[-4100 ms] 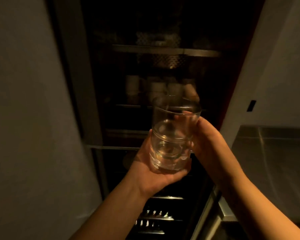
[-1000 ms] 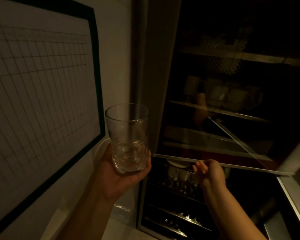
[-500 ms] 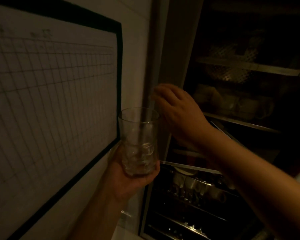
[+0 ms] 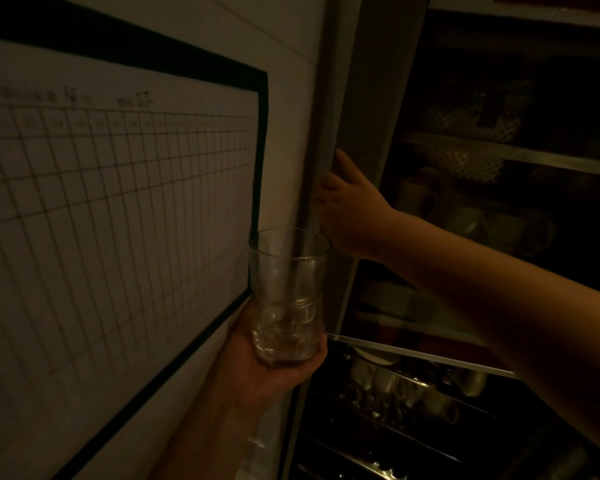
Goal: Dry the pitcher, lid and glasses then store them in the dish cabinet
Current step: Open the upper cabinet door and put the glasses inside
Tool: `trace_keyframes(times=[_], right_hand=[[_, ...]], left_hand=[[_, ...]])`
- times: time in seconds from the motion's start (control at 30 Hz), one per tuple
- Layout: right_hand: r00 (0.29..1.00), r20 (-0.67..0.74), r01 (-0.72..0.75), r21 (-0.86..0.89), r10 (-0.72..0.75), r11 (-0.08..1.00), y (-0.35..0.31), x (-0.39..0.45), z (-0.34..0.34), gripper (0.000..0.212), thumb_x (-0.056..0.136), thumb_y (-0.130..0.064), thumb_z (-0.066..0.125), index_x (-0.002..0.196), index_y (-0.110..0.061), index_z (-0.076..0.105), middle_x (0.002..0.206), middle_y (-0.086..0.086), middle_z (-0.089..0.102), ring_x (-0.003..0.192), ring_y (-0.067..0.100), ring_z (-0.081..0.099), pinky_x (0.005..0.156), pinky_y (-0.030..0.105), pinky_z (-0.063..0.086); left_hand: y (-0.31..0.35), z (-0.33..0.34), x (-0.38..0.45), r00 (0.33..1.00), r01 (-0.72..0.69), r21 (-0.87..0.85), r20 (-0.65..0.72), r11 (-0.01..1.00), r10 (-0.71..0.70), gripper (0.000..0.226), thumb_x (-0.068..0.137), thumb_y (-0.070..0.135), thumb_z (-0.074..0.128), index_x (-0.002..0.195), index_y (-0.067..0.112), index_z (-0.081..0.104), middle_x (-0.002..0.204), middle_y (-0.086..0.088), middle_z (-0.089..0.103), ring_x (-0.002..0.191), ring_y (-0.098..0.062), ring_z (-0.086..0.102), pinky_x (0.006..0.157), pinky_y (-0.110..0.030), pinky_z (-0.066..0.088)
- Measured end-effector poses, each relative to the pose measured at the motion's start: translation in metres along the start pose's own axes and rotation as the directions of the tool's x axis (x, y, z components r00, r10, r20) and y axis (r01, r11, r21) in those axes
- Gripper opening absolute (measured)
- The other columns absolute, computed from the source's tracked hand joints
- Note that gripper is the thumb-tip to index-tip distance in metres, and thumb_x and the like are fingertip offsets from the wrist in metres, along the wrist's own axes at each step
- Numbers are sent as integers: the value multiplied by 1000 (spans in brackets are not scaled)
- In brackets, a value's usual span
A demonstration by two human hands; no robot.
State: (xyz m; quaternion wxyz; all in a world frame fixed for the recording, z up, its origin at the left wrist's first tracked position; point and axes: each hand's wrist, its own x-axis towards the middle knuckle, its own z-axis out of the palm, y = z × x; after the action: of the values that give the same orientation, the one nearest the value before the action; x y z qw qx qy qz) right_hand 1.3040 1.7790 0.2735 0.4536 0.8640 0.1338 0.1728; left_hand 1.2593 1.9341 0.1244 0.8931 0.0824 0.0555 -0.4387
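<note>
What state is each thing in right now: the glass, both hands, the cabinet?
Drinking glass: upright, empty, held from below.
Left hand: grips the glass's base.
Right hand: on the cabinet door's edge.
Dish cabinet: open, shelves showing.
Mugs: shelved inside the cabinet.

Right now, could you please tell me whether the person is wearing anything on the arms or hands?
Nothing shows: both forearms are bare to the frame edge, with no sleeves, gloves, watch or rings visible on the left hand or right hand in this dim light.
</note>
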Motion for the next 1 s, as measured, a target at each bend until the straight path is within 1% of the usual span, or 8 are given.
trace_keyframes(times=[0.13, 0.3, 0.43, 0.57, 0.7, 0.77, 0.87, 1.0], right_hand=[[996, -85, 31, 27, -28, 999, 3, -7, -6, 37, 92, -26, 39, 124, -15, 55, 131, 5, 52, 134, 27, 29, 111, 52, -13], [981, -186, 96, 176, -62, 980, 14, -18, -28, 35, 92, -23, 44, 125, -19, 53, 123, 2, 59, 125, 23, 41, 115, 38, 8], [967, -249, 91, 189, -42, 978, 26, -29, -43, 30, 93, -24, 43, 120, -20, 55, 120, -1, 59, 121, 21, 43, 112, 34, 14], [962, -269, 103, 212, -43, 972, 25, -39, -51, 30, 92, -25, 44, 120, -20, 55, 118, -1, 60, 119, 21, 44, 111, 33, 15], [962, -273, 95, 236, -28, 967, 22, -46, -56, 30, 91, -24, 47, 118, -17, 57, 110, 2, 64, 114, 24, 49, 110, 36, 21], [958, -287, 92, 251, -17, 964, 22, -49, -58, 28, 88, -20, 53, 115, -13, 60, 103, 6, 66, 109, 27, 53, 108, 38, 26], [958, -286, 84, 247, -10, 965, 21, -52, -60, 26, 87, -18, 53, 110, -11, 62, 93, 7, 67, 102, 29, 56, 106, 39, 29], [963, -269, 60, 235, 6, 970, 17, -57, -67, 30, 87, -22, 44, 109, -11, 61, 90, 6, 67, 99, 28, 56, 106, 38, 27]], left_hand=[[0, 1, -3, 999, 23, 6, 28, 1000, -23, 50, 62, 31, 72, 106, 8, 64, 108, -16, 64, 99, -32, 57, 87, -48, 43], [-2, -2, -5, 999, -1, -19, -39, 1000, 0, 46, 66, 36, 68, 98, 2, 69, 105, -23, 66, 97, -38, 58, 83, -53, 45], [-3, -1, -9, 1000, 8, 27, -20, 1000, -7, 45, 48, 25, 76, 83, -2, 75, 102, -22, 67, 94, -37, 60, 82, -49, 46], [-3, 1, -11, 999, 13, 45, -32, 999, -12, 46, 45, 24, 78, 84, -2, 75, 102, -21, 67, 96, -35, 59, 83, -46, 46], [-4, 3, -11, 995, -2, -10, -104, 1000, 1, 48, 64, 34, 69, 101, 3, 69, 105, -23, 66, 98, -37, 57, 79, -46, 47], [-4, 3, -12, 994, 2, -42, -108, 999, -6, 52, 69, 38, 65, 109, 5, 65, 106, -23, 65, 98, -38, 57, 78, -47, 46], [-4, 3, -14, 995, -1, -56, -104, 998, -5, 57, 66, 37, 65, 113, 5, 63, 111, -24, 64, 100, -40, 56, 79, -49, 46], [-4, 1, -15, 995, -8, -25, -103, 1000, 5, 59, 63, 34, 66, 115, 7, 63, 113, -25, 64, 99, -41, 58, 74, -50, 47]])
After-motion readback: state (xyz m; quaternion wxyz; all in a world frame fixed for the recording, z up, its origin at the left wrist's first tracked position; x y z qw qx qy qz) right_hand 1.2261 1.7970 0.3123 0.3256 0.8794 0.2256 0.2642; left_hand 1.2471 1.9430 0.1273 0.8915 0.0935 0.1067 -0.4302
